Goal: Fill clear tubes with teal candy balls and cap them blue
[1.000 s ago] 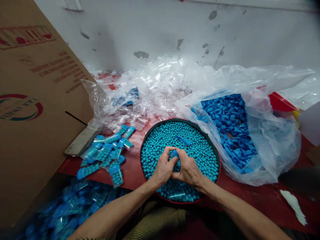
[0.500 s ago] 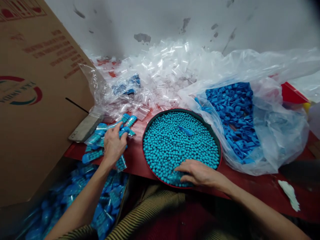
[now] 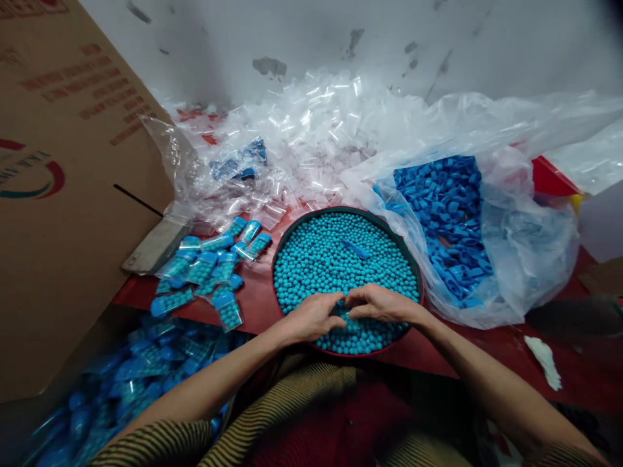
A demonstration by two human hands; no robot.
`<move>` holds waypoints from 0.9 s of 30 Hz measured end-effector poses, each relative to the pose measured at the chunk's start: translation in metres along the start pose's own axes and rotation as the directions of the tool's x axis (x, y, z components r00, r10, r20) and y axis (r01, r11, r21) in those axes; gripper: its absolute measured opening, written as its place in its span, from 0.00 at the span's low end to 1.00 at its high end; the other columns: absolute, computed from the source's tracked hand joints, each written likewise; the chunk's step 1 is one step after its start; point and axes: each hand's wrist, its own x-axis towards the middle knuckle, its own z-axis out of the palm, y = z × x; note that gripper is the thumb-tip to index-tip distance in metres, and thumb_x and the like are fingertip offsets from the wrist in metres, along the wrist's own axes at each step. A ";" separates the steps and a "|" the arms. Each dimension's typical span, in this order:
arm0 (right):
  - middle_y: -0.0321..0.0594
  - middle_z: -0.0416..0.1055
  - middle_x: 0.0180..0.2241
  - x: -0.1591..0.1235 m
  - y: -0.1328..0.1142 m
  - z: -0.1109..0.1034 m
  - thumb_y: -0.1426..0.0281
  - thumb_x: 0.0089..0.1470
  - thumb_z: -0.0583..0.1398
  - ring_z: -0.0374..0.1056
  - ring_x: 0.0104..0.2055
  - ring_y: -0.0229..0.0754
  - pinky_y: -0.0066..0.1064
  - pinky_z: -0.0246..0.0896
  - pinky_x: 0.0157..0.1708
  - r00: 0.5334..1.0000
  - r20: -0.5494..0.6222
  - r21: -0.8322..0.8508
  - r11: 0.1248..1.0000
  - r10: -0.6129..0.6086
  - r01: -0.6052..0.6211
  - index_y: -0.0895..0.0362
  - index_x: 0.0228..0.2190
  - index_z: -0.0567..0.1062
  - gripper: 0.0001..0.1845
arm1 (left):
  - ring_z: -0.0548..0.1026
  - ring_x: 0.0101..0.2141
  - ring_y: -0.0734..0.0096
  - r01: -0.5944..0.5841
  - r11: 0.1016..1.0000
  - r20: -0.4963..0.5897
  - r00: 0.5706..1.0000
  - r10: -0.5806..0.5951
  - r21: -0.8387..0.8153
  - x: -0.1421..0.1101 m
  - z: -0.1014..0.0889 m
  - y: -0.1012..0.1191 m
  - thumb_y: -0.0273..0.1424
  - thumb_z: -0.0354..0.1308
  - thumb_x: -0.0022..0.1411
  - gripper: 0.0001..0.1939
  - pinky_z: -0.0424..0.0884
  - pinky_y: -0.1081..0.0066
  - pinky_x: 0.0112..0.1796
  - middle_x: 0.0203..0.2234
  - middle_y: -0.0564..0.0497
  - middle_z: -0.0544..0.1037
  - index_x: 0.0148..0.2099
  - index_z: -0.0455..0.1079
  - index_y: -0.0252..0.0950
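Observation:
My left hand (image 3: 316, 316) and my right hand (image 3: 377, 303) meet over the near side of a round tray (image 3: 421, 285) full of turquoise beads (image 3: 316, 259). Both have curled fingers. Between them, low against the beads, is a small clear plastic container (image 3: 343, 316), mostly hidden; my right hand grips it. What my left fingertips pinch, I cannot make out. A loose blue cap (image 3: 355, 249) lies on the beads. Left of the tray, several bead-filled clear containers with blue caps (image 3: 202, 267) lie in a loose heap on the red table (image 3: 257, 298).
Clear plastic containers (image 3: 311, 136) are piled against the wall. An open plastic bag (image 3: 530, 259) of blue caps (image 3: 442, 227) sits at right. A large carton (image 3: 73, 214) stands at left, beside a grey block (image 3: 158, 250). Filled containers (image 3: 141, 370) lie below the table edge.
My left hand has left the heap of filled containers and come right, over the tray. My right hand has risen slightly from the near rim to meet it.

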 end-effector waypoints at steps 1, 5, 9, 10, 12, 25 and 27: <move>0.32 0.67 0.22 0.000 0.000 -0.003 0.67 0.45 0.57 0.60 0.23 0.33 0.22 0.53 0.22 0.999 -0.031 0.049 0.998 0.029 -0.028 0.58 0.30 0.73 0.09 | 0.66 0.24 0.71 0.032 0.999 0.041 0.999 -0.030 -0.042 0.006 0.002 -0.001 0.30 0.58 0.45 0.12 0.59 0.76 0.25 0.21 0.55 0.70 0.36 0.70 0.39; 0.32 0.66 0.20 -0.003 0.004 -0.019 0.66 0.48 0.54 0.58 0.19 0.32 0.23 0.53 0.20 0.984 -0.138 0.146 0.985 0.113 -0.092 0.59 0.34 0.70 0.11 | 0.62 0.18 0.78 0.182 0.928 0.186 0.974 -0.126 -0.325 0.023 0.007 -0.004 0.30 0.55 0.47 0.06 0.57 0.79 0.20 0.18 0.58 0.63 0.31 0.67 0.35; 0.39 0.68 0.32 -0.013 0.014 -0.027 0.67 0.48 0.55 0.64 0.32 0.39 0.28 0.57 0.31 0.955 -0.285 -0.216 0.965 0.086 -0.151 0.57 0.37 0.69 0.13 | 0.64 0.16 0.79 0.314 0.793 0.261 0.944 -0.201 -0.522 0.027 0.007 -0.004 0.31 0.54 0.47 0.10 0.58 0.79 0.17 0.18 0.59 0.63 0.34 0.61 0.35; 0.41 0.67 0.35 -0.015 0.016 -0.026 0.68 0.46 0.57 0.64 0.34 0.40 0.29 0.56 0.33 0.952 -0.291 -0.330 0.923 0.099 -0.197 0.57 0.38 0.68 0.14 | 0.66 0.17 0.79 0.325 0.766 0.267 0.941 -0.206 -0.554 0.027 0.007 -0.004 0.31 0.55 0.47 0.11 0.59 0.79 0.18 0.18 0.59 0.64 0.34 0.60 0.35; 0.42 0.66 0.36 -0.016 0.021 -0.019 0.69 0.45 0.58 0.64 0.34 0.41 0.30 0.56 0.32 0.948 -0.284 -0.486 0.830 0.148 -0.275 0.57 0.37 0.68 0.14 | 0.68 0.18 0.77 0.331 0.724 0.274 0.940 -0.202 -0.605 0.027 0.005 -0.003 0.32 0.55 0.47 0.12 0.61 0.79 0.18 0.18 0.59 0.64 0.34 0.58 0.35; 0.37 0.69 0.29 0.003 0.002 -0.006 0.68 0.55 0.50 0.63 0.32 0.37 0.28 0.57 0.34 0.878 -0.471 -0.165 0.986 -0.078 -0.001 0.56 0.34 0.72 0.12 | 0.67 0.16 0.81 0.222 0.734 0.106 0.974 -0.202 -0.641 0.035 0.011 -0.006 0.30 0.52 0.51 0.12 0.64 0.78 0.19 0.20 0.57 0.65 0.39 0.60 0.33; 0.38 0.66 0.27 0.002 -0.004 -0.001 0.68 0.56 0.49 0.62 0.31 0.37 0.28 0.57 0.33 0.869 -0.481 -0.258 0.966 -0.117 -0.013 0.56 0.35 0.72 0.13 | 0.68 0.17 0.81 0.201 0.703 0.099 0.978 -0.184 -0.682 0.034 0.011 -0.004 0.32 0.52 0.51 0.12 0.65 0.79 0.19 0.24 0.56 0.65 0.39 0.60 0.33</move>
